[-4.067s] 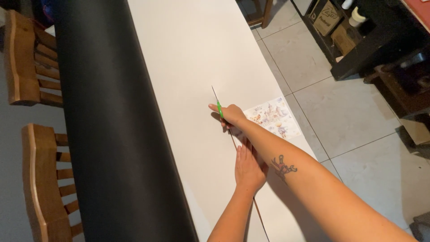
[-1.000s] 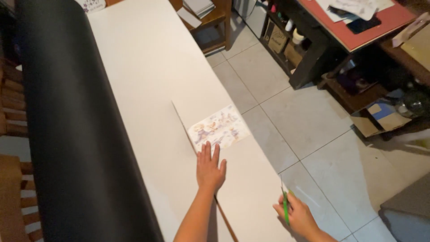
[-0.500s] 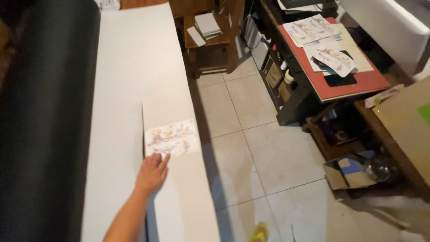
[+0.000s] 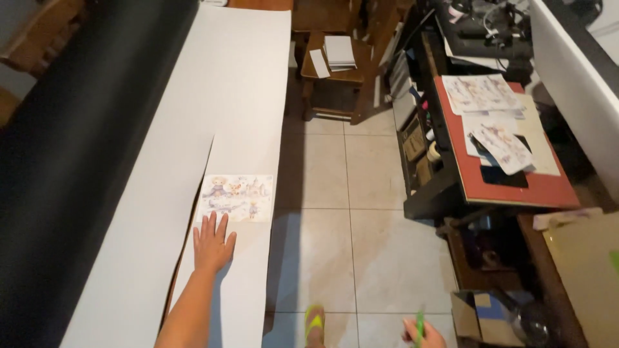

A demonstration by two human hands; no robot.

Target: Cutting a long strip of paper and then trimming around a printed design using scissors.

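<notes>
I see my left hand [image 4: 211, 243] spread flat, palm down, fingers fanned, pressing on the white sheet [image 4: 238, 84] that runs the length of the tabletop. It rests just below a small printed picture [image 4: 235, 198], fingertips near its lower edge. A long straight cut [image 4: 193, 212] runs up the sheet from the near end and stops just past the picture's top left corner, so a narrow strip with the picture on it is partly freed.

My right hand [image 4: 424, 335] is low at the frame's edge, out over the floor and well apart from the sheet, curled around a green-handled cutting tool [image 4: 420, 322]; only its top shows, so I cannot tell what kind it is.

I judge the lengthwise cut to be made and the step in hand to be a pause between cuts. The next move would call for bringing the tool back to the sheet and cutting across above the picture while the left hand keeps the strip from sliding.

The sheet looks matte, smooth and stiff, lying flat without curl. Beside it a black roll [image 4: 84, 148] has a dull, soft-looking surface. The floor [image 4: 322, 180] is pale glazed tile.
</notes>
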